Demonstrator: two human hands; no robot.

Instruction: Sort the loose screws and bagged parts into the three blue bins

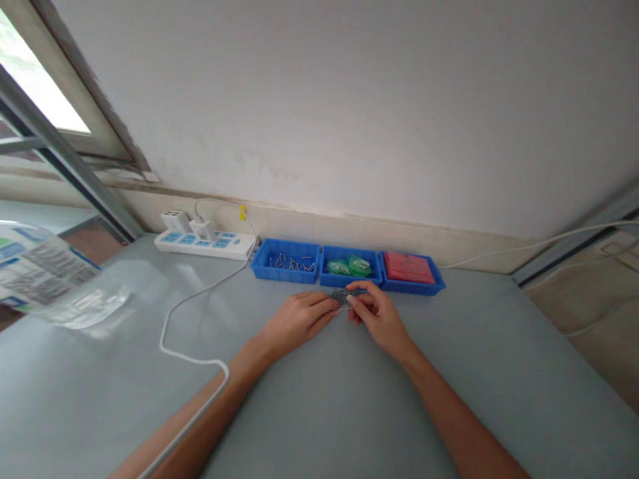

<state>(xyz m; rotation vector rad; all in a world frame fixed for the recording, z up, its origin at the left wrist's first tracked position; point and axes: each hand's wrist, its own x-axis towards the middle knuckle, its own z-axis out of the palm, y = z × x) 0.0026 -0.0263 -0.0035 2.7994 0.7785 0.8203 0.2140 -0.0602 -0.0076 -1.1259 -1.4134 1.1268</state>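
Just in front of the blue bins, both hands meet at a small clear bag of screws [341, 295]; its pale lower edge shows between them. My left hand [302, 316] is closed on its left side, knuckles up. From the right, my right hand [375, 314] pinches it between thumb and fingers. Behind them, the left blue bin [285, 273] holds several loose screws [294, 265]. In the middle blue bin [351, 279] lie green packets [358, 266]. The right blue bin [414, 287] contains a stack of red packets [409, 267].
A white power strip [206, 244] with plugged-in adapters sits at the back left. Its white cable [192, 360] winds across the grey table [319, 426] and over my left forearm. A large clear plastic bottle [54, 279] stands at the far left. The wall [339, 120] rises behind the bins.
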